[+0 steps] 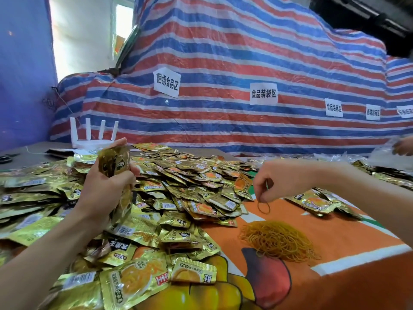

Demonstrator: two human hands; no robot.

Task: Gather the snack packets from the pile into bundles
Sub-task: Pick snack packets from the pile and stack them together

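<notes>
My left hand (pixel 105 186) gripped a packet stack (pixel 117 163) upright over the pile (pixel 190 182) at left, my right hand (pixel 274 184) pinched one rubber band (pixel 263 207) above the tabletop (pixel 335 231) — next, I judged, came looping it round the stack.

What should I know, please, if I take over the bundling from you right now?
Left hand grips an upright stack of packets over the pile.
Right hand pinches one band above the cloth, near the band heap.
Done: one stack gathered, not yet banded.
Left: band it, then go on gathering from the pile, which is large.
</notes>
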